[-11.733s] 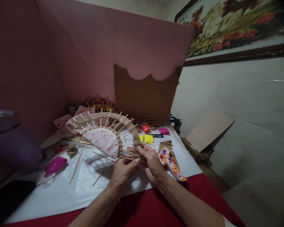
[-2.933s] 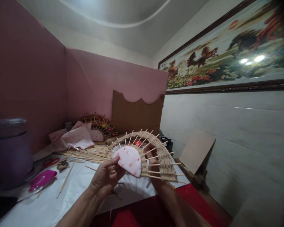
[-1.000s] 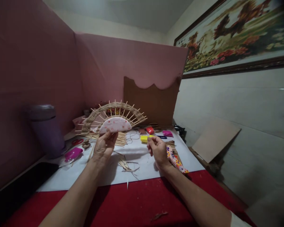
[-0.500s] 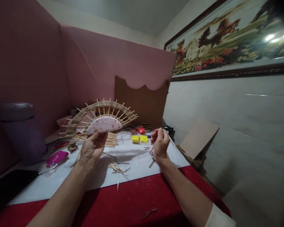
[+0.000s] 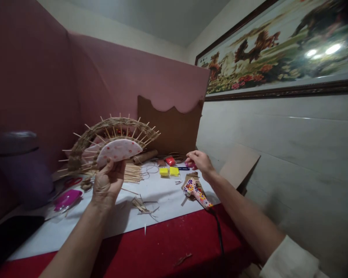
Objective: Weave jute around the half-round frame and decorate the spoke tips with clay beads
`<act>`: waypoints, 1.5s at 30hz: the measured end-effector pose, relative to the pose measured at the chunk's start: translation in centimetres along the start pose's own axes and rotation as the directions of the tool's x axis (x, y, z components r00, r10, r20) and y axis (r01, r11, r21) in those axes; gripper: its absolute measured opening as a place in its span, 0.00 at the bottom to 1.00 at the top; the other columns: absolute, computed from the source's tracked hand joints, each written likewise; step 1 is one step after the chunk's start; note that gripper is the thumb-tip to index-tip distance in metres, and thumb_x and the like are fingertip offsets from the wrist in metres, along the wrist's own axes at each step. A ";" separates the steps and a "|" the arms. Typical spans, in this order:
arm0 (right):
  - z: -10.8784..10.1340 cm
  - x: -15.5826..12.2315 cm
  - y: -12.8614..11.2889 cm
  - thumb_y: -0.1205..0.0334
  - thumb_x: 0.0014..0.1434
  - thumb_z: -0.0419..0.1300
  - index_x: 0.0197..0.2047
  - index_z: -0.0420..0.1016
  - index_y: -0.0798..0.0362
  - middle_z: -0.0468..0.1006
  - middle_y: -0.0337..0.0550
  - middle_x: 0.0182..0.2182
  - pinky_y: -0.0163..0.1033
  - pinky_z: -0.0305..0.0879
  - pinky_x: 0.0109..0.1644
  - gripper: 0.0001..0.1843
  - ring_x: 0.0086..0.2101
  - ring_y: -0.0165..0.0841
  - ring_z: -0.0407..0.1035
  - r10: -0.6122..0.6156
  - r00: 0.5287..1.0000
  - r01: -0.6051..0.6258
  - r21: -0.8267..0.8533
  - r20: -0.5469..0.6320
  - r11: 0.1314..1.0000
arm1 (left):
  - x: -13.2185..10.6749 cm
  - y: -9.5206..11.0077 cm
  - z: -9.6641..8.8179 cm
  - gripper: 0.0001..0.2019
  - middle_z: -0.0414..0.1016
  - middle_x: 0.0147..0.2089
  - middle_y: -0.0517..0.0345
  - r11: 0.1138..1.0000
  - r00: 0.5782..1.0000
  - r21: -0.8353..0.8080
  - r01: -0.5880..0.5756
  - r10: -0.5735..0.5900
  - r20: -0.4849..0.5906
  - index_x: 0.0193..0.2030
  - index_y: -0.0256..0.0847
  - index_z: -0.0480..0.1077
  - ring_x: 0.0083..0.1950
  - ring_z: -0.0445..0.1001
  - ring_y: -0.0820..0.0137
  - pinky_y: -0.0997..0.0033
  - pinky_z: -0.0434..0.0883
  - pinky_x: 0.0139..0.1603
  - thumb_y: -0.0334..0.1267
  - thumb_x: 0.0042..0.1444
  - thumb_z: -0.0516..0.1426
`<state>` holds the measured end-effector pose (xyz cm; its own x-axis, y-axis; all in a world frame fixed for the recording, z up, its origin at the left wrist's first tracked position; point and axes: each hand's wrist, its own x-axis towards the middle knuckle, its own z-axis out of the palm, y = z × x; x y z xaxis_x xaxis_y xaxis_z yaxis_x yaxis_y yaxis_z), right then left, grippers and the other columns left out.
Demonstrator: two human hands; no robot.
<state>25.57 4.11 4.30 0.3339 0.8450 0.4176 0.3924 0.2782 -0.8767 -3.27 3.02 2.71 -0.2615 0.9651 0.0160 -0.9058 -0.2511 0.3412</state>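
My left hand grips the lower edge of a fan-shaped woven piece, thumb in front. Its half-round base is white with red dots. Thin sticks radiate from it through a curved woven band. My right hand is raised at the right, fingers pinched together; a small purplish bit shows at the fingertips, too small to name. Below that hand lies a flower-patterned glue gun on a brown scrap, its black cord running over the table's front edge. Yellow packets lie between the hands.
A bundle of thin sticks lies behind my left hand. Loose straw scraps are on the white sheet. At left are a magenta packet, a tumbler and a black flat object. Brown cardboard stands at the back.
The view has turned slightly right. My right hand has moved up and right, uncovering the glue gun. My left hand still holds the fan-shaped piece, now a little further left in view.
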 end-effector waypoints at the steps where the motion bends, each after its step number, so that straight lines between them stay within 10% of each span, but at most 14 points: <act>1: 0.4 0.4 0.0 0.64 0.52 0.55 0.26 0.69 0.57 0.72 0.36 0.15 0.27 0.57 0.15 0.06 0.14 0.25 0.64 -0.007 0.998 0.012 -0.083 0.065 0.996 | -0.1 0.1 0.1 0.14 0.79 0.27 0.56 1.000 1.000 -0.004 -0.006 0.007 0.006 0.29 0.36 0.71 0.33 0.78 0.71 0.69 0.77 0.38 0.25 0.60 0.48; 9: 8.8 4.4 -1.2 0.59 0.61 0.55 0.44 0.70 0.56 0.74 0.44 0.41 0.43 0.69 0.42 0.11 0.39 0.33 0.70 -0.175 0.903 0.394 -0.593 0.394 0.702 | -0.1 0.7 0.1 0.14 0.79 0.28 0.54 0.998 1.000 -0.052 -0.018 0.017 -0.010 0.30 0.36 0.72 0.35 0.78 0.70 0.67 0.76 0.40 0.24 0.59 0.48; 15: 17.0 6.0 -0.6 0.59 0.61 0.55 0.52 0.66 0.55 0.69 0.47 0.49 0.48 0.67 0.46 0.16 0.44 0.37 0.68 -0.203 0.677 0.720 -0.580 0.708 0.381 | 0.1 0.7 0.1 0.14 0.80 0.30 0.54 0.997 0.999 -0.068 -0.022 0.019 -0.047 0.31 0.37 0.73 0.37 0.78 0.70 0.67 0.75 0.43 0.25 0.59 0.48; 21: 20.5 7.5 0.0 0.59 0.61 0.55 0.51 0.66 0.55 0.69 0.47 0.49 0.48 0.68 0.46 0.16 0.44 0.37 0.68 -0.135 0.500 0.863 -0.478 0.855 0.166 | 0.6 0.6 -0.4 0.15 0.80 0.30 0.52 0.998 0.994 -0.065 -0.019 0.012 -0.109 0.31 0.37 0.74 0.36 0.78 0.69 0.66 0.75 0.43 0.24 0.59 0.47; 26: 20.1 8.3 -1.6 0.60 0.60 0.56 0.51 0.67 0.56 0.69 0.48 0.49 0.51 0.63 0.50 0.16 0.47 0.39 0.66 -0.151 0.432 0.901 -0.418 0.889 0.118 | 0.9 0.9 -0.7 0.16 0.80 0.31 0.52 0.997 0.992 -0.069 -0.041 0.032 -0.124 0.28 0.37 0.73 0.36 0.78 0.69 0.66 0.75 0.43 0.24 0.60 0.46; 33: 15.4 7.8 -5.8 0.63 0.50 0.61 0.50 0.69 0.51 0.71 0.50 0.49 0.48 0.53 0.51 0.22 0.50 0.45 0.63 -0.154 0.467 0.874 -0.426 0.871 0.235 | 0.5 1.0 0.1 0.14 0.80 0.31 0.55 0.996 0.997 -0.069 -0.048 0.043 -0.065 0.28 0.36 0.72 0.37 0.77 0.71 0.65 0.73 0.47 0.26 0.60 0.48; 38: 11.0 3.2 -5.4 0.57 0.44 0.63 0.48 0.70 0.46 0.77 0.40 0.37 0.36 0.58 0.33 0.25 0.35 0.37 0.70 -0.065 0.473 0.834 -0.423 0.879 0.355 | 0.2 0.6 0.4 0.13 0.80 0.31 0.53 0.998 1.000 -0.058 -0.018 0.017 -0.021 0.30 0.36 0.73 0.39 0.77 0.70 0.65 0.72 0.47 0.27 0.60 0.48; 45: 10.0 -4.1 -5.4 0.54 0.43 0.63 0.40 0.74 0.49 0.79 0.44 0.33 0.36 0.56 0.29 0.19 0.32 0.38 0.71 -0.064 0.356 0.865 -0.303 0.932 0.400 | 0.4 0.7 0.2 0.14 0.80 0.29 0.55 0.999 1.000 -0.053 -0.011 0.011 -0.016 0.29 0.36 0.72 0.36 0.77 0.72 0.66 0.73 0.45 0.27 0.60 0.48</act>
<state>13.49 3.71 4.87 -0.7049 0.7091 -0.0180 0.7057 0.7036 0.0828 -3.94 3.23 3.10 -0.2763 0.9610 0.0046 -0.9191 -0.2657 0.2911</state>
